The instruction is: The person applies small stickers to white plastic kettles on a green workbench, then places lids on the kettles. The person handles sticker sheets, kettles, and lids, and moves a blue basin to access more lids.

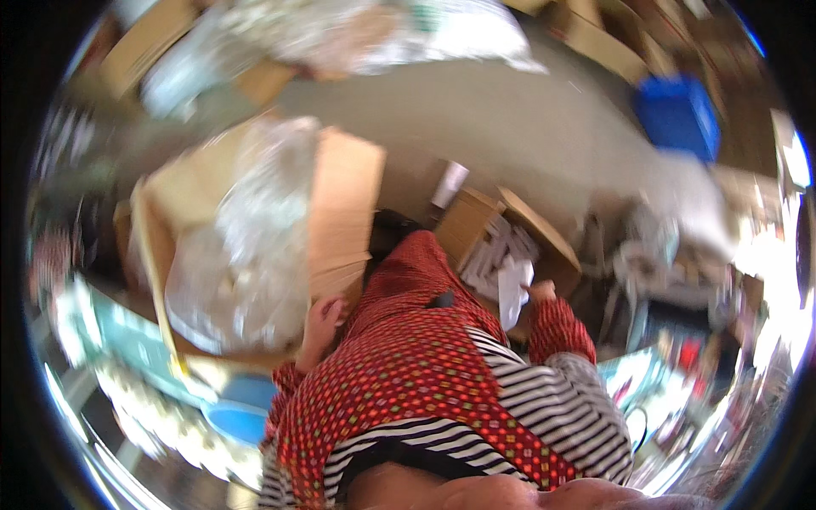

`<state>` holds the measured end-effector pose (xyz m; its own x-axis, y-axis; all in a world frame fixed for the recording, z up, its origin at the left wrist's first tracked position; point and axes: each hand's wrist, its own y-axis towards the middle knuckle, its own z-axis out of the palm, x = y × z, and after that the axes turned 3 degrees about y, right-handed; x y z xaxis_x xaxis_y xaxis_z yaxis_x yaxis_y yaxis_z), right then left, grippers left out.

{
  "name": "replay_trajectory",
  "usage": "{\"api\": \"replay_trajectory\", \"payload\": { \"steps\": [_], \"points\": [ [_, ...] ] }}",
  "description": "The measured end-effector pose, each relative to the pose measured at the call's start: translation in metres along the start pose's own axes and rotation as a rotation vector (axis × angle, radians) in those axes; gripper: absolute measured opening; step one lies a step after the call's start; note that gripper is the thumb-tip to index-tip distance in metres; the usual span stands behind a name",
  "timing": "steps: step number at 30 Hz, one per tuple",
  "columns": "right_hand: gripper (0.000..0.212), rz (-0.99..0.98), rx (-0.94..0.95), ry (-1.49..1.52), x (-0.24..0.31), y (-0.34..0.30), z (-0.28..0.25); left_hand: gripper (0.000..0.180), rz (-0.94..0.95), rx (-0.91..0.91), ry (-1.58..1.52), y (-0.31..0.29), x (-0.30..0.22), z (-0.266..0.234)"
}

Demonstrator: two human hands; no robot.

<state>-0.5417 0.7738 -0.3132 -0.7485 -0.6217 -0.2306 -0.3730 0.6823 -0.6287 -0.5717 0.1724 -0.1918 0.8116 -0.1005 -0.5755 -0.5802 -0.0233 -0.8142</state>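
My right hand (541, 291) pinches a flat white piece (513, 291), perhaps folded paper or a small carton. It is held above a small open cardboard box (544, 228). Several similar white pieces (493, 255) lie loosely inside that box. My left hand (324, 321) is beside the near right edge of a large open cardboard box (344, 212); blur hides whether its fingers grip anything. A clear plastic bag (255, 255) with pale contents I cannot make out fills the large box.
A blue bin (680, 115) stands at the far right. Plastic sacks (459, 34) lie along the far side. A blue basin (238, 416) is at the near left. A grey chair-like object (663, 280) stands to the right.
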Motion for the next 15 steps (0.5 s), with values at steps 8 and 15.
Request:
{"api": "replay_trajectory", "payload": {
  "steps": [8,15],
  "points": [
    [0.038,-0.674,0.517,0.313,0.235,-0.002,-0.039,0.031,0.154,-0.427,-0.034,-0.049,0.041,-0.007],
    [0.028,-1.216,0.724,-0.17,0.512,-0.143,-0.071,0.033,-0.002,-0.979,-0.537,-0.108,0.085,0.068]
  ]
}}
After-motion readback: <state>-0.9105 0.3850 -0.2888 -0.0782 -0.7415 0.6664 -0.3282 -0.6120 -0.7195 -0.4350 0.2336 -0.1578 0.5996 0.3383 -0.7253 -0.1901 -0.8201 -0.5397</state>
